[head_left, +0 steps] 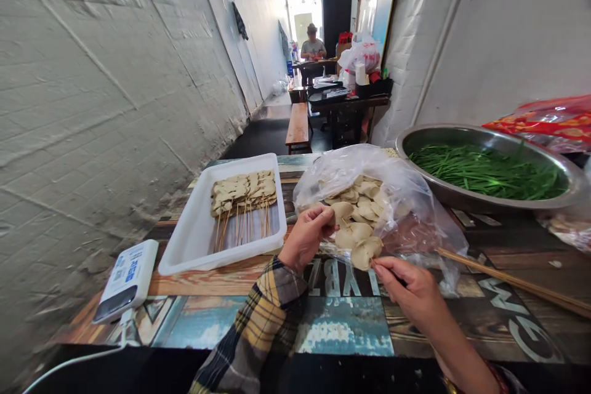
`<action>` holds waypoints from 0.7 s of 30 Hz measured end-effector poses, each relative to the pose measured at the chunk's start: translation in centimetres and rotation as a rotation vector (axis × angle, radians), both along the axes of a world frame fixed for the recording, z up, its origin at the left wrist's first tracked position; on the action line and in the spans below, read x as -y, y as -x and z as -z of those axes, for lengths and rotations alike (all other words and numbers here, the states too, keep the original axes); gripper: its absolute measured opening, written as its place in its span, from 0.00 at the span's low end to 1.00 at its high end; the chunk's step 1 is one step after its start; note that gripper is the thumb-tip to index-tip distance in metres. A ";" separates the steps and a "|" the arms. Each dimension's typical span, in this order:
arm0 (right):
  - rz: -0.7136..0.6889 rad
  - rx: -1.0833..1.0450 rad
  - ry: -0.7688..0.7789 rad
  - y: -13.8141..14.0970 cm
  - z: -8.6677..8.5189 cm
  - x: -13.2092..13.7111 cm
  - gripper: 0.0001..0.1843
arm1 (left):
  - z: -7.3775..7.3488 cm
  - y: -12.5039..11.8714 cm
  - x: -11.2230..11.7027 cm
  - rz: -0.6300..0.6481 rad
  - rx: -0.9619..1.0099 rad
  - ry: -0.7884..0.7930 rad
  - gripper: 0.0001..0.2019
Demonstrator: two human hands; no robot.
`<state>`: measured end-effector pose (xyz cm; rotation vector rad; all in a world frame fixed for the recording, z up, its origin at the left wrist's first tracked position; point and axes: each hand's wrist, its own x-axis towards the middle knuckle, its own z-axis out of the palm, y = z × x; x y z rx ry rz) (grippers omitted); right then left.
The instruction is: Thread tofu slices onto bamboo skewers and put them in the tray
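Observation:
My left hand (310,233) pinches the edge of a thin, round beige slice (342,213) at the upper end of a short row. Two more beige slices (365,252) overlap below it, apparently threaded on a thin skewer that is mostly hidden. At the row's lower end, the fingertips of my right hand (413,289) are closed on what looks like the skewer's end. Just behind, a clear plastic bag (318,181) lies open with a pile of similar slices (369,206). To the left, a white tray (184,246) holds several finished-looking skewers (244,194) of slices.
A steel basin (480,200) of green chives (484,169) stands at right, beside a red plastic package (549,117). Loose bamboo skewers (512,280) lie at right. A white power bank (129,277) with a cable sits at left. Farther back are a bench (298,123) and a seated person (313,46).

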<state>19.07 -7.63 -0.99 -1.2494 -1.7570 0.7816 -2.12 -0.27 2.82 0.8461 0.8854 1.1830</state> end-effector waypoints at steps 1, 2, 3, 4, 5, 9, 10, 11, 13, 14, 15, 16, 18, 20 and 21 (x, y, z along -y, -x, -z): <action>0.004 -0.002 -0.004 0.0 0.0 0.0 0.16 | 0.0 -0.1 0.0 -0.011 0.010 0.005 0.17; 0.008 -0.003 -0.007 0.0 0.0 0.1 0.16 | -0.1 -0.1 0.1 -0.017 0.014 0.007 0.17; 0.009 -0.003 -0.009 0.0 -0.1 0.1 0.16 | -0.1 -0.2 0.1 -0.017 0.017 0.010 0.17; 0.011 -0.003 -0.011 0.0 -0.1 0.1 0.16 | -0.2 -0.3 0.1 -0.016 0.020 0.016 0.17; 0.011 -0.001 -0.016 0.1 -0.1 0.1 0.16 | -0.2 -0.3 0.2 -0.016 0.025 0.024 0.18; 0.022 0.015 -0.056 0.0 -0.4 0.0 0.15 | -0.3 -0.5 0.2 -0.019 0.065 0.065 0.18; 0.024 0.017 -0.063 0.0 -0.4 0.0 0.15 | -0.3 -0.6 0.3 -0.019 0.073 0.071 0.19; 0.026 0.018 -0.066 0.0 -0.4 0.0 0.15 | -0.3 -0.6 0.3 -0.019 0.079 0.075 0.19; 0.025 0.016 -0.064 0.0 -0.4 -0.1 0.15 | -0.2 -0.6 0.3 -0.020 0.089 0.080 0.19; 0.024 0.016 -0.061 0.0 -0.4 -0.1 0.14 | -0.2 -0.7 0.3 -0.021 0.093 0.080 0.18; 0.023 0.015 -0.058 0.0 -0.4 -0.1 0.14 | -0.2 -0.7 0.3 -0.020 0.096 0.080 0.18; 0.025 0.013 -0.057 0.0 -0.4 -0.1 0.14 | -0.2 -0.7 0.3 -0.020 0.097 0.078 0.18; 0.029 0.011 -0.055 0.0 -0.4 -0.1 0.14 | -0.2 -0.8 0.3 -0.017 0.094 0.075 0.18; 0.031 0.013 -0.046 0.1 -0.3 -0.1 0.14 | -0.2 -0.8 0.4 -0.017 0.084 0.069 0.18; 0.032 0.014 -0.038 0.1 -0.3 -0.1 0.14 | -0.2 -0.9 0.4 -0.019 0.076 0.062 0.18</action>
